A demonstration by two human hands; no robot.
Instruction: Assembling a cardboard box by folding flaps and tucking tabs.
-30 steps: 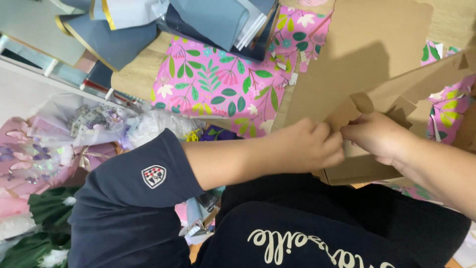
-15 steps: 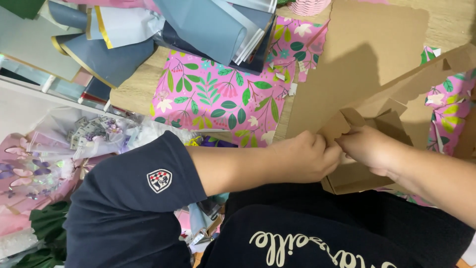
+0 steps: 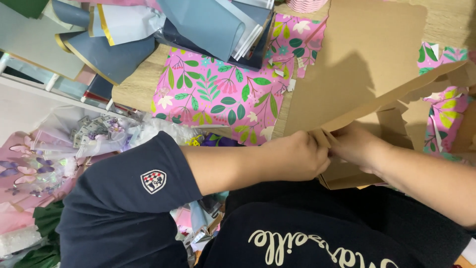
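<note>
Both hands met at the near edge of a brown cardboard box piece, just above the person's lap. Left hand was curled closed, its fingers pinching a small cardboard tab against the right hand, which also gripped the folded edge with fingers bent; the exact fingertips were hidden behind the card.

That cardboard was plain, unprinted brown, creased into flaps, with a lower panel lying under the hands and a long upper flap rising away. Its long axis ran from the hands up towards the right edge of the view, the far end tilted higher than the near end.

Beyond it, a larger flat brown sheet lay on the wooden tabletop. Beside that sheet, to the left, lay pink wrapping paper printed with green leaves and flowers. Farthest off, stacked grey-blue paper sheets overlapped the pink paper's top edge.
</note>
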